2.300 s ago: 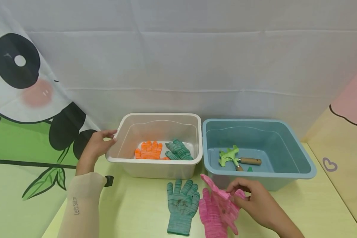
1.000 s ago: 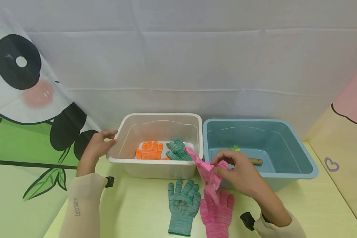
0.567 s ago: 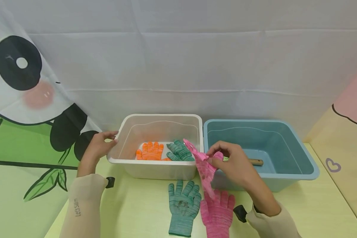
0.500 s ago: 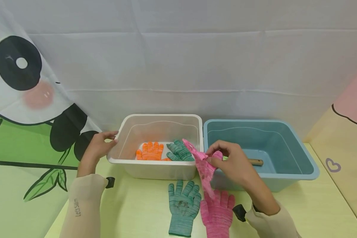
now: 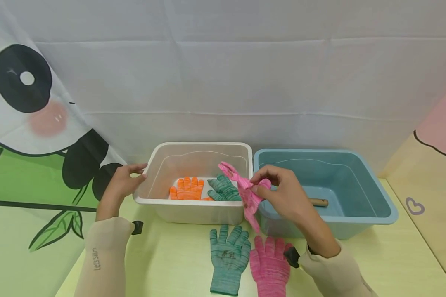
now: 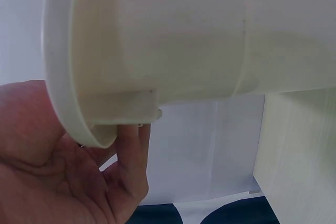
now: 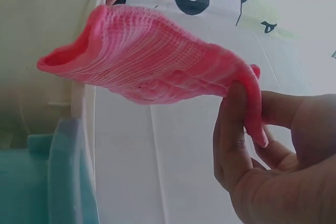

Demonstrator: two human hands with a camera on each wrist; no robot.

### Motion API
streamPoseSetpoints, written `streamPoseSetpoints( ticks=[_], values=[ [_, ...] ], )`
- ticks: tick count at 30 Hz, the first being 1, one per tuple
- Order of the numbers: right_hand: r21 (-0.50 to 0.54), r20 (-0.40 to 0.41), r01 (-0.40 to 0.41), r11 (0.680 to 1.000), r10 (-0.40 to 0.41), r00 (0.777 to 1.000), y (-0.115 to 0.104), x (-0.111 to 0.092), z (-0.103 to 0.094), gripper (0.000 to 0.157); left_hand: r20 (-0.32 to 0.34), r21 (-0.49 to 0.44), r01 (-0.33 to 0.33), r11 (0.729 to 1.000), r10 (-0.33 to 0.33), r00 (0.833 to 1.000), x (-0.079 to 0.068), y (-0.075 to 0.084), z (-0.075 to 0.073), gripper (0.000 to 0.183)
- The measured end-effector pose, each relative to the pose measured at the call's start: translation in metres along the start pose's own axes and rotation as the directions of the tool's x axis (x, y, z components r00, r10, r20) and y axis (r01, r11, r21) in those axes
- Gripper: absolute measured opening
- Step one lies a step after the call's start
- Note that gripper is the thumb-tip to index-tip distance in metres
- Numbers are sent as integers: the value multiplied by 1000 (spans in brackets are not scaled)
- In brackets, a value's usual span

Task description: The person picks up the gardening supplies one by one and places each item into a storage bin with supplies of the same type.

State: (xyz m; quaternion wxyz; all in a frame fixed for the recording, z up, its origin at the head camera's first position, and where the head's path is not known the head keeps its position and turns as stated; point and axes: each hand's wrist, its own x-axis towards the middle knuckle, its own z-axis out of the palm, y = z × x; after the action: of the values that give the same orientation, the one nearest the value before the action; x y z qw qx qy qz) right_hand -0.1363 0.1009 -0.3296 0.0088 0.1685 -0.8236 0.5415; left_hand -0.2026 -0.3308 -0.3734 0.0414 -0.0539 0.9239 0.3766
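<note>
Shifting the held pink glove (image 5: pixel 250 200) toward 11 o'clock relative to earlier head views, clearing the flat pink glove (image 5: pixel 269 268) at 5 o'clock. Bringing the cuff (image 5: pixel 230 171) over the 4 o'clock corner of the white bin (image 5: pixel 193 202); by judgement, advancing the carry bin-ward. Pinching the glove near the finger end with the thumb and fingers of the right hand (image 5: pixel 282 192); gripping the white bin's rim at 9 o'clock with the left hand (image 5: pixel 124 181). Running the long axis from 11 o'clock (cuff) to 5 o'clock (finger end) in the head view; aiming the cuff toward 10 o'clock in the right wrist view.
</note>
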Motion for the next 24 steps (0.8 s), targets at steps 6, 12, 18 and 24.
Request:
streamPoseSetpoints(
  ticks=[6,12,18,24],
  values=[
    [9,-22,0,1000,1,1000,-5,13,6,7,-8,11,-13,1000,13,1000,-1,1,-1,54],
    [25,-11,2,1000,-1,1000,-9,26,10,7,-13,9,-29,1000,29,999,-2,2,-1,53],
    [47,3,4,999,-4,1000,-16,37,12,8,-11,9,-27,1000,27,1000,-2,2,-1,53],
    [84,9,-33,996,33,999,-21,49,15,7,-11,5,-26,1000,26,1000,-2,1,0,53]
  ],
)
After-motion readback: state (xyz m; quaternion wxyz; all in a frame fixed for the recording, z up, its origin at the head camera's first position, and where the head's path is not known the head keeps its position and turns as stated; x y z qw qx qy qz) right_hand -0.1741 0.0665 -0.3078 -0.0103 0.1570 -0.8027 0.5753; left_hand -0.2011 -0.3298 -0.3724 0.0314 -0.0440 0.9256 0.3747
